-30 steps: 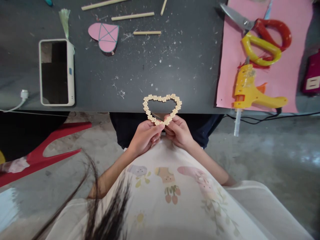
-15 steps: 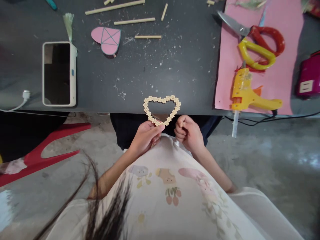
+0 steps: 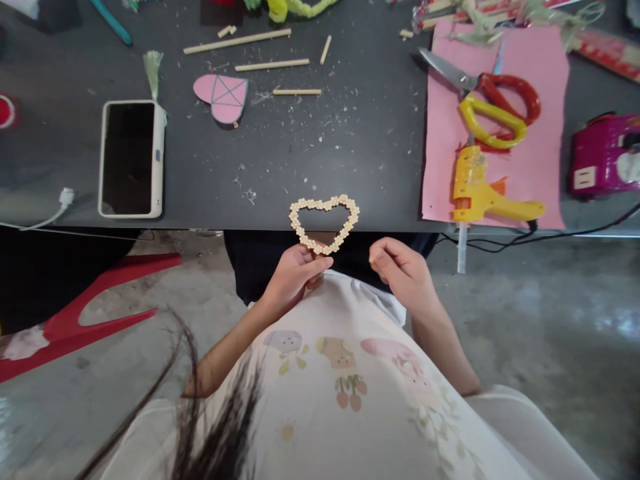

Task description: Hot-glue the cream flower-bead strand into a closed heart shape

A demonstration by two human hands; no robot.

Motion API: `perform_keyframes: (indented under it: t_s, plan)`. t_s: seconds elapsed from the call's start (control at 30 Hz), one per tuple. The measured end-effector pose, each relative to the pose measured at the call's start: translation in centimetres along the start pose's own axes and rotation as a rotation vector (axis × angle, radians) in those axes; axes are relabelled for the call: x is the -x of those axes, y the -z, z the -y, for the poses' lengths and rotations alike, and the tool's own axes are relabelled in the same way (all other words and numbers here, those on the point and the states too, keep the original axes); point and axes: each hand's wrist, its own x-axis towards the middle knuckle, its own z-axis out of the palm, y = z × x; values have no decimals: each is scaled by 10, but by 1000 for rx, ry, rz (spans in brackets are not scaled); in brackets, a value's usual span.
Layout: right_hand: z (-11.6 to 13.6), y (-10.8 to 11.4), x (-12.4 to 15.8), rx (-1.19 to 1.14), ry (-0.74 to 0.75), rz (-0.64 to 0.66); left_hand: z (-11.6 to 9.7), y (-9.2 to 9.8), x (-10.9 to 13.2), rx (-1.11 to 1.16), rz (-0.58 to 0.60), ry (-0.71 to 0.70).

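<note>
My left hand [image 3: 295, 273] pinches the bottom tip of a cream heart-shaped frame [image 3: 325, 223] made of small flower-like beads. The heart stands upright over the near edge of the dark table [image 3: 320, 153]. My right hand [image 3: 403, 270] hovers a little to the right of the heart, apart from it, with its fingers curled in and nothing visible in them.
On the table lie a phone [image 3: 132, 159], a pink paper heart [image 3: 224, 97], wooden sticks [image 3: 273, 65], and a pink sheet [image 3: 495, 120] bearing scissors [image 3: 493, 100] and a yellow glue gun [image 3: 480, 190]. A magenta object [image 3: 605, 153] sits at far right. A red chair leg [image 3: 90, 313] is lower left.
My right hand let go of the heart's bottom tip and moved off to the right. My left hand still holds the heart in about the same place.
</note>
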Motion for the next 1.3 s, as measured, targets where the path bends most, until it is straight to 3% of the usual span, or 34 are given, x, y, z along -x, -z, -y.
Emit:
perform_keyframes:
  t_s: [0.1,0.2,0.4,0.6,0.93,1.3]
  plan:
    - [9,10,1,329,59,-32,-1,0,1,4,18,-11]
    - [16,16,1,482,80,-33,-1,0,2,6,30,-21]
    - [26,21,-2,652,235,143,-2,-1,1,28,39,-36]
    - [36,21,-13,639,294,-25,-3,-1,2,43,31,-31]
    - [49,14,-45,706,274,-200,-1,-1,4,61,-2,-31]
    - [49,-2,-67,733,327,-161,-1,6,1,140,20,5]
